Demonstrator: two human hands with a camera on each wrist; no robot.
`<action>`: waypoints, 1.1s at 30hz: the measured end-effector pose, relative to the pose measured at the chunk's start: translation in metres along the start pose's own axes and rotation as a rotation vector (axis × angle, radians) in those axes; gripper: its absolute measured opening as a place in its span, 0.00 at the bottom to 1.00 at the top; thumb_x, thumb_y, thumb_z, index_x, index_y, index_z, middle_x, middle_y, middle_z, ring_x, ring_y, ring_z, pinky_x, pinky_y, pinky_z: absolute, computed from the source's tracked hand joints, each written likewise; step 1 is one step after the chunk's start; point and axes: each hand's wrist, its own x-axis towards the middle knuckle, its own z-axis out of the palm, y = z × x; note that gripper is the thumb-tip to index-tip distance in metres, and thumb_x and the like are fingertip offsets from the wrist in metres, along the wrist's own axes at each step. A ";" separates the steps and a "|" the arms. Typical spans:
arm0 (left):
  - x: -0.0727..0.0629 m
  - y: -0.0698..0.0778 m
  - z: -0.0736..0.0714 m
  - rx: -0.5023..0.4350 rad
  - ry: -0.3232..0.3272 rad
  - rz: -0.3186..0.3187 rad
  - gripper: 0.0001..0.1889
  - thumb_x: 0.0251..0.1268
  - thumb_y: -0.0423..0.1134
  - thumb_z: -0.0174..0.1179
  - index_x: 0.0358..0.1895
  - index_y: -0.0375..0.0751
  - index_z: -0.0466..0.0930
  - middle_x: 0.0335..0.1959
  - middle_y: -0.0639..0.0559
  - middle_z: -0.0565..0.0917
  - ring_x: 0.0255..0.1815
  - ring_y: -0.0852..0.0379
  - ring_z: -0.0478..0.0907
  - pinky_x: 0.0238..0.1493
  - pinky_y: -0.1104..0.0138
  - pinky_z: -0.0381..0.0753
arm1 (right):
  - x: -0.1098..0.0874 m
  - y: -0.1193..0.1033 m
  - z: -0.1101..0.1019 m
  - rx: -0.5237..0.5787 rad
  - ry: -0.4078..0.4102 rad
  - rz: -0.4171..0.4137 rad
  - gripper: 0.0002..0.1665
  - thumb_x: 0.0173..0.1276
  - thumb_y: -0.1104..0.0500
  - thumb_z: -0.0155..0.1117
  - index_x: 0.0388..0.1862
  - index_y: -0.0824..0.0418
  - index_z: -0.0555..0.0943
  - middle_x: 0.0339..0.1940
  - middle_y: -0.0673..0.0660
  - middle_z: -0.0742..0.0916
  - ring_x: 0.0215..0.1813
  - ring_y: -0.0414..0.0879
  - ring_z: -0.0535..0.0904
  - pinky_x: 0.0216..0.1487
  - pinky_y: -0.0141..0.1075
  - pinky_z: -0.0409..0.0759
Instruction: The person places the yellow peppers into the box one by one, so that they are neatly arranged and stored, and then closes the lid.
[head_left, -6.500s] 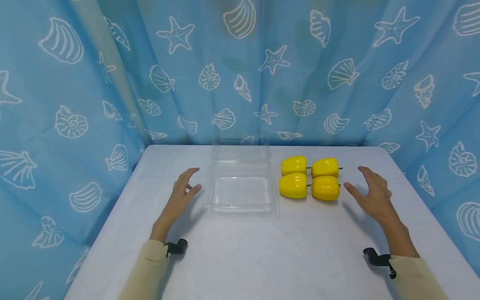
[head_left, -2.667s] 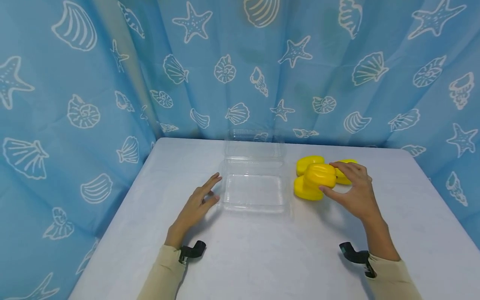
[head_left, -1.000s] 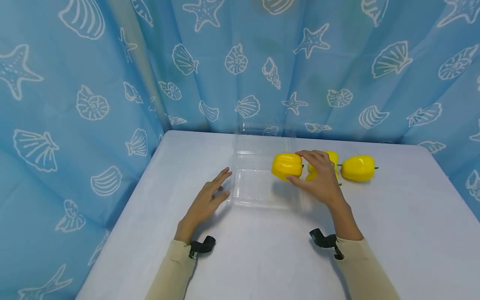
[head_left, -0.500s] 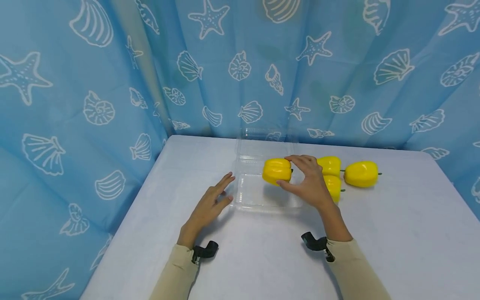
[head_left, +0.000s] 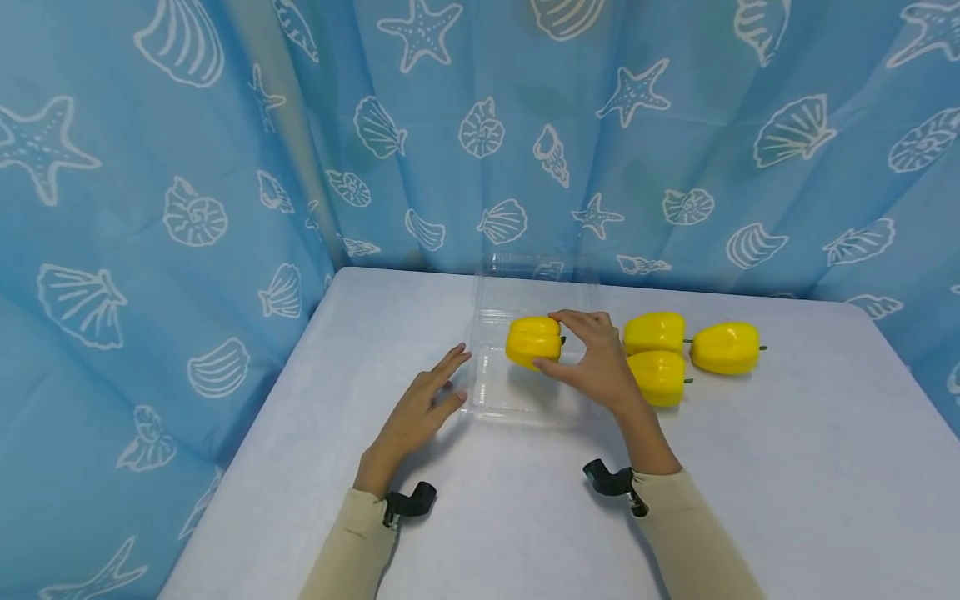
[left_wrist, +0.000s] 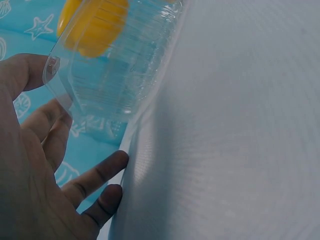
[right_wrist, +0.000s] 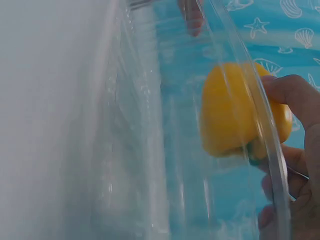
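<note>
The person's left grip [head_left: 414,411] hangs relaxed, fingers loosely extended, just beside the left edge of a clear plastic container [head_left: 491,387] — whether they touch it, I can't make out from here. Right of that, over the container, the right grip [head_left: 600,362] pinches a yellow pepper [head_left: 531,342] between thumb and fingertips, its stem toward the palm. Further right of that grip, on the white counter [head_left: 480,517] — a second pepper [head_left: 655,332] behind a third [head_left: 660,379], then a fourth [head_left: 726,348].
</note>
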 end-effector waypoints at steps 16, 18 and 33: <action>-0.002 0.000 -0.002 -0.005 0.004 0.018 0.31 0.76 0.51 0.53 0.79 0.63 0.58 0.79 0.70 0.54 0.54 0.53 0.72 0.49 0.56 0.72 | 0.014 -0.010 0.029 -0.022 -0.044 -0.011 0.42 0.55 0.42 0.78 0.66 0.56 0.77 0.67 0.57 0.79 0.63 0.55 0.66 0.62 0.59 0.59; -0.002 0.000 -0.002 -0.008 0.003 0.019 0.30 0.76 0.52 0.52 0.79 0.64 0.58 0.79 0.71 0.53 0.54 0.53 0.72 0.49 0.56 0.72 | 0.014 -0.011 0.032 -0.025 -0.052 -0.009 0.42 0.55 0.42 0.78 0.66 0.57 0.77 0.67 0.57 0.79 0.63 0.55 0.66 0.62 0.59 0.58; -0.002 -0.002 -0.002 0.003 -0.004 0.035 0.31 0.77 0.50 0.53 0.79 0.60 0.58 0.79 0.71 0.52 0.56 0.53 0.72 0.53 0.53 0.72 | 0.018 -0.015 0.042 -0.073 -0.092 0.004 0.42 0.57 0.44 0.78 0.67 0.58 0.77 0.68 0.59 0.78 0.64 0.56 0.66 0.60 0.56 0.58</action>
